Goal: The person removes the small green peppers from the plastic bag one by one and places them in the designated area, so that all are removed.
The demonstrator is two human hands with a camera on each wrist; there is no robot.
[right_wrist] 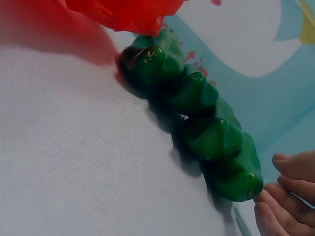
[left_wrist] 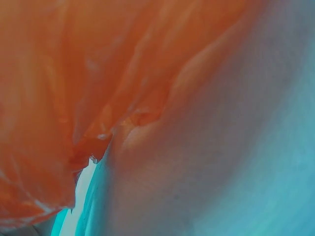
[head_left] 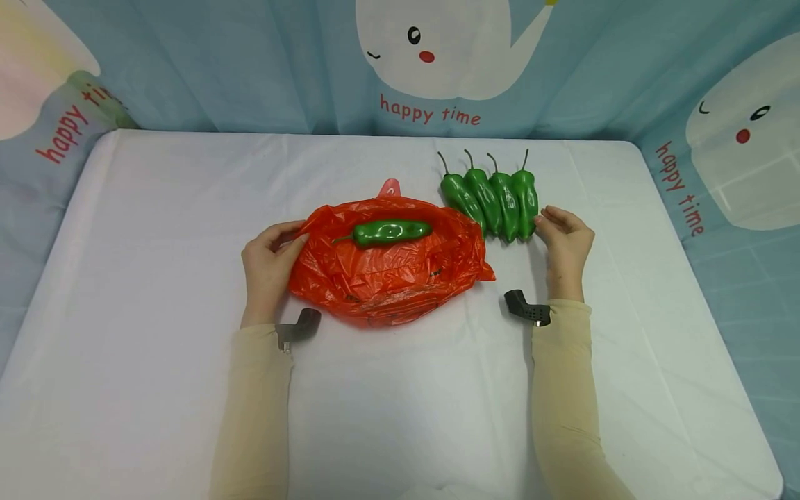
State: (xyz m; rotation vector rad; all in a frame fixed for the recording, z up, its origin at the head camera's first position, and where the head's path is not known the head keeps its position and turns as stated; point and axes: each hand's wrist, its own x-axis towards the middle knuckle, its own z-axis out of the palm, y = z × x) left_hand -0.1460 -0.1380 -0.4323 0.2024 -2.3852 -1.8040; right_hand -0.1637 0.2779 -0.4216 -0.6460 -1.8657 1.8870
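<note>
An open red plastic bag (head_left: 387,271) spreads across the middle of the table, with one green pepper (head_left: 392,232) lying inside it. My left hand (head_left: 267,267) pinches the bag's left rim between thumb and fingers; the left wrist view is mostly filled by the orange-looking plastic (left_wrist: 98,64). To the right of the bag, several green peppers lie side by side in a row, stems pointing away. At the row's right end, my right hand (head_left: 567,251) has its fingertips right at the outermost pepper (head_left: 526,198), thumb and fingers apart in the right wrist view.
A white cloth covers the table (head_left: 156,389). Blue curtains (head_left: 250,62) with white cartoon figures hang behind and along the sides. The bag's right side overlaps the lower part of the nearest pepper (head_left: 461,197). Black wrist cameras (head_left: 528,309) sit on both sleeves.
</note>
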